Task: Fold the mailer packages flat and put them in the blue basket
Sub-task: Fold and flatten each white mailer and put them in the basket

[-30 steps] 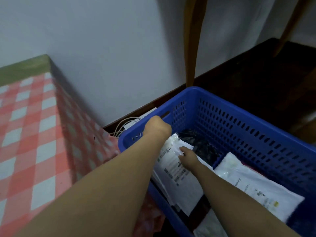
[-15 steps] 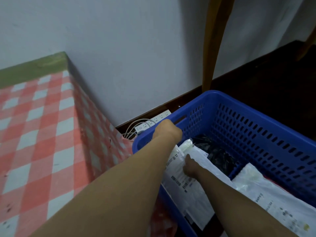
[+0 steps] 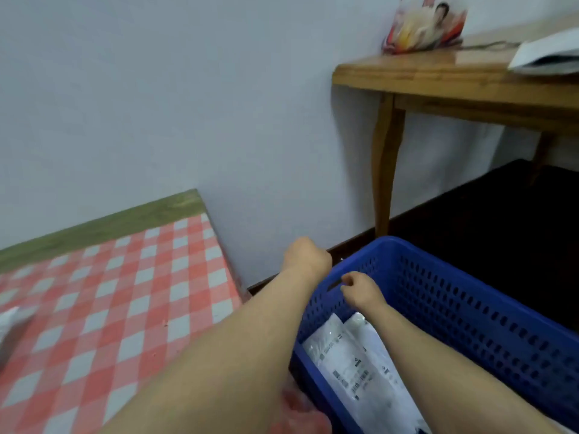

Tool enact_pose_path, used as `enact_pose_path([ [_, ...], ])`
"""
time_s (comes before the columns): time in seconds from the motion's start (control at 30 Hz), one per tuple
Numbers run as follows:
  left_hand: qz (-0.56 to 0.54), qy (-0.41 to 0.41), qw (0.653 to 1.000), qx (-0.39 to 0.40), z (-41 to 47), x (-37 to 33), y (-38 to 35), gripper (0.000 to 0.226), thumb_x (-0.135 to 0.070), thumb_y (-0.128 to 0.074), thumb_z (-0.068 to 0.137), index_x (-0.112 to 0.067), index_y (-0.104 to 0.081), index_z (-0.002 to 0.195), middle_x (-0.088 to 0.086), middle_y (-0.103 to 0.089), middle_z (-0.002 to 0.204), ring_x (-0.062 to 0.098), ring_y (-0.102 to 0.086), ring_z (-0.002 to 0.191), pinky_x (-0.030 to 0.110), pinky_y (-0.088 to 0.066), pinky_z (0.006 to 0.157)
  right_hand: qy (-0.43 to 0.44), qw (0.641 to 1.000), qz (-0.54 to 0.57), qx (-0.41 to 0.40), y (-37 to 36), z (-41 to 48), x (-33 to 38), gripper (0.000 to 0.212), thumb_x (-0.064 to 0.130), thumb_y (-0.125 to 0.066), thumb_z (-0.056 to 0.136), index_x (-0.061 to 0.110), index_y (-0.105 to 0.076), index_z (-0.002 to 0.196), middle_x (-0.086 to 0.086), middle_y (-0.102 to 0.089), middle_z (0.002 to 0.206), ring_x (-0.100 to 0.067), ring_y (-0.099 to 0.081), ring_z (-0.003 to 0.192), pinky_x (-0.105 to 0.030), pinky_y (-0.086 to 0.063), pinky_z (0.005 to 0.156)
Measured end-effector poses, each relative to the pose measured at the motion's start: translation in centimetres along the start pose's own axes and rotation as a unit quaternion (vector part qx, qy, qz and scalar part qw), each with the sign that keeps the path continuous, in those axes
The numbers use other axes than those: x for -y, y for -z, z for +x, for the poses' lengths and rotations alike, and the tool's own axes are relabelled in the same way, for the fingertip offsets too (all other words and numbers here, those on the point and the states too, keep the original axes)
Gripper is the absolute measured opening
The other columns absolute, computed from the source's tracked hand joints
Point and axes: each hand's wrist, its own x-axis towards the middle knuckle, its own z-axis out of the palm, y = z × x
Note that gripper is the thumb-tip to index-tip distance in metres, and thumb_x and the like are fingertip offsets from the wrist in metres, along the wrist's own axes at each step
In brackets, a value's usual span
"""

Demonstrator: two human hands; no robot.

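The blue basket (image 3: 476,296) stands on the floor at the lower right. White mailers (image 3: 351,361) with printed labels lie flat inside it against its left wall. My right hand (image 3: 360,291) hovers above them near the basket's far-left corner, fingers loosely curled, holding nothing. My left hand (image 3: 308,256) is raised just left of that corner, outside the rim. I see only its back; its fingers curl away from view and nothing shows in it. A blurred white package (image 3: 12,327) lies at the left edge, on the checked table.
A table with a red-and-white checked cloth (image 3: 125,308) fills the lower left, right beside the basket. A wooden side table (image 3: 438,76) stands against the wall at the upper right, carrying a colourful bag (image 3: 423,23) and a white packet (image 3: 548,54). Dark floor lies behind the basket.
Both hands have lifted up out of the basket and let go of the white mailer, which stays lying inside. My view has tilted upward, bringing in the wooden side table.
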Motion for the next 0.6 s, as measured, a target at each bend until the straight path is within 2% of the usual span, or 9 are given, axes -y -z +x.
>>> enact_pose_path([
  [0.07,-0.011,-0.008,1.0,-0.021,-2.6,-0.2,2.7,0.032,-0.004,-0.046,0.092,0.004,-0.056,0.121,0.02,-0.056,0.13,0.032,-0.051,0.122,0.032,-0.039,0.099,0.028,0.999,0.009,-0.013,1.8,-2.5,2.9,0.021,0.007,-0.043,0.09,0.015,-0.062,0.096,-0.003,-0.059,0.092,-0.022,-0.055,0.087,-0.027,-0.039,0.072],
  [0.1,-0.02,-0.012,0.999,-0.028,-4.0,-0.2,4.0,0.033,-0.003,-0.046,0.092,0.005,-0.056,0.122,0.021,-0.056,0.129,0.033,-0.051,0.122,0.033,-0.04,0.099,0.039,0.999,0.014,-0.024,2.5,-3.8,4.4,0.029,0.009,-0.044,0.092,0.013,-0.061,0.114,-0.005,-0.061,0.108,-0.023,-0.058,0.098,-0.027,-0.041,0.075],
  [0.17,-0.042,-0.02,0.998,-0.049,-6.9,0.1,6.9,0.032,-0.003,-0.045,0.092,0.006,-0.057,0.119,0.023,-0.057,0.126,0.035,-0.054,0.118,0.036,-0.042,0.097,0.071,0.997,0.017,-0.039,3.9,-6.7,7.7,0.034,0.011,-0.045,0.094,0.012,-0.058,0.126,-0.007,-0.06,0.124,-0.024,-0.057,0.112,-0.03,-0.046,0.087],
  [0.27,-0.068,-0.02,0.993,-0.09,-11.5,1.1,10.9,0.035,-0.004,-0.044,0.09,0.008,-0.055,0.12,0.027,-0.055,0.126,0.039,-0.052,0.118,0.042,-0.043,0.097,0.124,0.991,0.011,-0.051,4.9,-11.3,12.6,0.033,0.011,-0.047,0.094,0.011,-0.061,0.124,-0.008,-0.062,0.125,-0.024,-0.056,0.115,-0.033,-0.044,0.097],
  [0.4,-0.145,-0.02,0.981,-0.126,-17.3,3.9,16.1,0.034,-0.001,-0.042,0.087,0.013,-0.054,0.116,0.031,-0.052,0.124,0.042,-0.051,0.117,0.047,-0.044,0.094,0.188,0.981,0.009,-0.047,4.2,-17.7,18.8,0.028,0.01,-0.053,0.091,0.009,-0.067,0.116,-0.008,-0.067,0.116,-0.022,-0.059,0.107,-0.027,-0.043,0.088],
  [0.47,-0.177,-0.02,0.972,-0.15,-19.6,6.2,18.8,0.022,0.0,-0.041,0.087,0.01,-0.059,0.095,0.034,-0.056,0.113,0.044,-0.058,0.097,0.045,-0.048,0.076,0.212,0.977,0.011,-0.023,2.7,-20.4,21.8,0.026,0.007,-0.054,0.09,0.007,-0.068,0.111,-0.009,-0.068,0.107,-0.02,-0.06,0.096,-0.027,-0.044,0.081],
  [0.5,-0.189,-0.015,0.968,-0.163,-20.6,7.6,20.2,0.018,0.0,-0.04,0.087,0.003,-0.058,0.084,0.032,-0.057,0.109,0.039,-0.056,0.086,0.039,-0.046,0.067,0.222,0.975,0.008,-0.013,1.7,-21.6,23.3,0.024,0.006,-0.054,0.089,0.008,-0.069,0.107,-0.008,-0.068,0.101,-0.019,-0.059,0.092,-0.028,-0.045,0.08],
  [0.53,-0.205,-0.008,0.963,-0.174,-21.4,9.1,21.5,0.017,-0.001,-0.041,0.088,0.0,-0.058,0.085,0.029,-0.058,0.113,0.036,-0.056,0.086,0.035,-0.046,0.067,0.233,0.972,0.001,-0.001,0.6,-22.8,24.9,0.023,0.004,-0.055,0.087,0.008,-0.07,0.104,-0.007,-0.067,0.096,-0.019,-0.059,0.09,-0.031,-0.046,0.081],
  [0.6,-0.237,0.015,0.952,-0.195,-22.4,12.5,23.8,0.032,-0.001,-0.041,0.087,0.009,-0.056,0.113,0.025,-0.055,0.126,0.039,-0.057,0.11,0.04,-0.048,0.087,0.256,0.966,-0.006,0.027,-2.4,-24.6,27.9,0.021,0.001,-0.056,0.086,0.005,-0.07,0.101,-0.006,-0.065,0.09,-0.02,-0.058,0.086,-0.033,-0.047,0.082],
])
